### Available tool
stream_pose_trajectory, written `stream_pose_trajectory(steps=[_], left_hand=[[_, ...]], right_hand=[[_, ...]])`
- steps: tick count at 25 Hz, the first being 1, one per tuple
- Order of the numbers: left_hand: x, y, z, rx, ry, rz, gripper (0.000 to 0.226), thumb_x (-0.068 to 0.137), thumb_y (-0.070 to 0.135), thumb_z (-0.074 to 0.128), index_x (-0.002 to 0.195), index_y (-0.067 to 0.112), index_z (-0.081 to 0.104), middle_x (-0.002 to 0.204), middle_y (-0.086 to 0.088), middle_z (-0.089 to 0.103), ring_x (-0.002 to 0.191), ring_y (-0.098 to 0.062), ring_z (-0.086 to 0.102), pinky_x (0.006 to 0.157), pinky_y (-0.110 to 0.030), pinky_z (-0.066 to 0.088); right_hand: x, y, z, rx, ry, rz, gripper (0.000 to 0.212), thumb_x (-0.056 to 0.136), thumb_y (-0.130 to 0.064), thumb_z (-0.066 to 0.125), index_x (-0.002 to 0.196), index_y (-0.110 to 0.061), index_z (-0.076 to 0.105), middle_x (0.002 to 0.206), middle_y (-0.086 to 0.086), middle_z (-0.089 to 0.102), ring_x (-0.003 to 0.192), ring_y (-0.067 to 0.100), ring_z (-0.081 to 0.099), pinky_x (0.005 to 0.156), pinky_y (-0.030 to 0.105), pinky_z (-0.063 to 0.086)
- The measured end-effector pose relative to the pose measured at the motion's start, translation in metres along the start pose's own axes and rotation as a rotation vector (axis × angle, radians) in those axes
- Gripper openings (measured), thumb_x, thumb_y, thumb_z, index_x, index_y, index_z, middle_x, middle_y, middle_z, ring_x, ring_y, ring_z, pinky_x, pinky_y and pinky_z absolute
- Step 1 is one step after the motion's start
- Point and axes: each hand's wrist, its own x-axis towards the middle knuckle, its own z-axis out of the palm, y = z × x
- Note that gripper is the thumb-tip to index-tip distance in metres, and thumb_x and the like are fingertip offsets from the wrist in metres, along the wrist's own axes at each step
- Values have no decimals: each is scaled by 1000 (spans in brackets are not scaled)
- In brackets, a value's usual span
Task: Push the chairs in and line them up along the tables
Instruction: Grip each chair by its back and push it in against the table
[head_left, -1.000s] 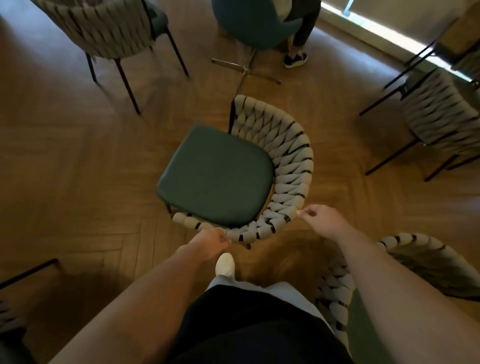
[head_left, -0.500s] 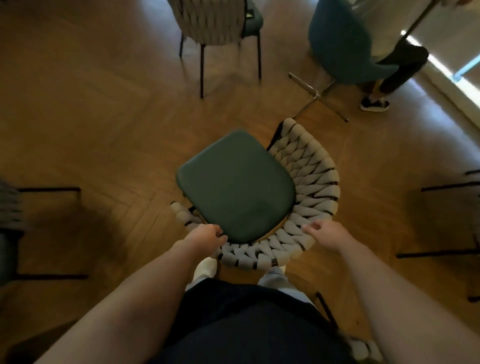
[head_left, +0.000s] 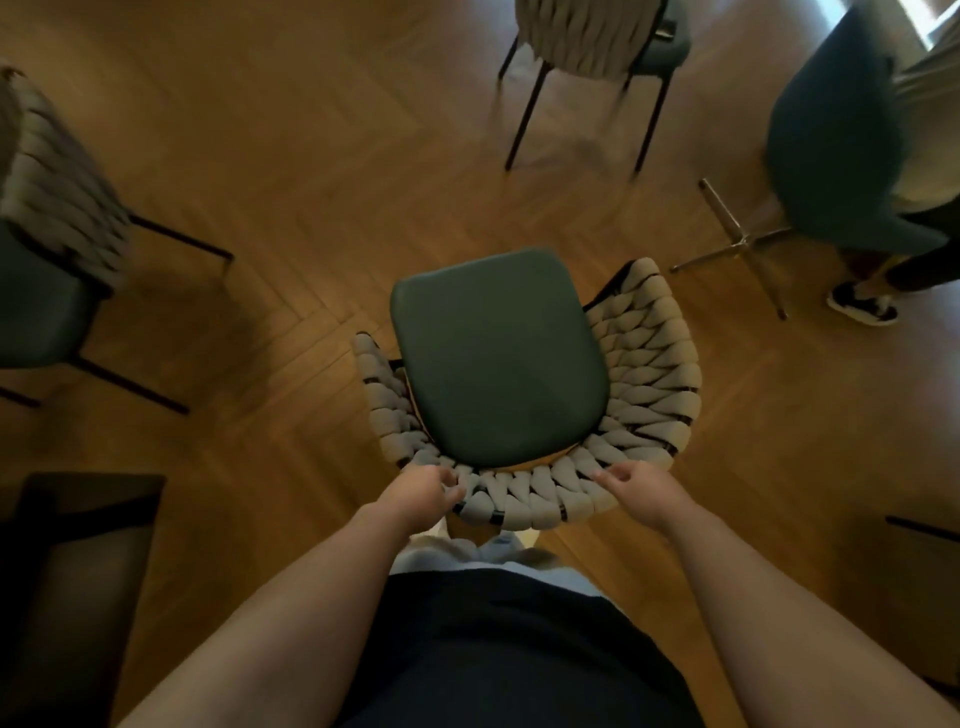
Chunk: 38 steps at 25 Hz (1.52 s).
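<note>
Fingers of both hands, left hand (head_left: 421, 493) and right hand (head_left: 641, 491), curled around woven chair back (head_left: 524, 499).

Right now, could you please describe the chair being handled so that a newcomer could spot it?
On the wooden floor, find the middle chair with the green seat. Unlike its neighbours, the left hand and right hand touch its woven back.

Head view, the only one: we look steeply down from head height, facing forward over our own arms, close above a woven chair (head_left: 524, 384) on the floor (head_left: 291, 156).
</note>
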Motion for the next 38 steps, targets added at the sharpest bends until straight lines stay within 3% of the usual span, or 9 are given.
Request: stream_pose_trajectory(steps=[7,13,18,23,25,28,32,35,38], left_hand=[[-5,-4,31,-85,-70,-91,34,103,48,50,100,19,67,89,-1,68,77,-14,63,68,-29,52],[-2,0,71,-395,-43,-342,52,101,59,46,106,13,69,95,-5,69,86,-20,64,84,-35,55],[10,24,102,-851,156,-627,57,98,64,49,109,11,68,102,-12,72,96,-29,68,94,-47,55],[20,45,114,-1653,231,-732,47,94,37,72,127,7,57,115,-19,66,108,-34,67,104,-49,53],[25,49,112,-1802,239,-728,53,92,28,76,134,6,53,117,-21,63,116,-37,63,107,-53,50],[37,47,107,-1954,275,-746,57,87,20,80,135,6,53,130,-22,59,123,-43,58,104,-58,50],[48,39,97,-1996,265,-776,41,89,13,77,123,6,57,116,-24,61,114,-43,63,81,-56,58],[51,35,95,-1976,236,-789,42,95,5,68,134,2,53,123,-28,59,120,-44,60,89,-55,53],[50,35,92,-1996,223,-783,14,98,1,62,111,-1,57,136,-31,55,126,-45,57,89,-55,51]], right_hand=[[-3,8,6,46,16,9,50,101,-51,51,140,-21,56,131,5,64,116,20,59,87,31,47],[29,57,0,9,-95,45,55,98,-58,49,138,-21,56,116,3,66,102,17,61,89,38,54],[46,96,-6,157,-139,158,58,97,-58,52,135,-14,59,117,7,67,109,25,62,95,44,51],[64,84,8,835,-102,374,62,99,-47,58,147,-11,43,129,16,64,114,30,64,105,48,50],[72,69,21,1185,-57,446,64,99,-39,63,150,-9,39,139,18,57,125,34,58,108,50,46],[87,57,35,1483,-11,493,60,97,-37,66,147,-11,46,132,18,62,116,34,64,95,52,54],[108,62,47,1611,-24,486,66,92,-55,64,143,-16,52,129,18,66,102,35,68,90,55,55],[119,63,51,1560,48,570,75,86,-56,71,145,-17,48,128,20,66,109,37,67,97,59,53],[125,60,55,1475,121,659,76,86,-54,72,146,-17,46,128,20,64,109,38,66,97,59,53]])
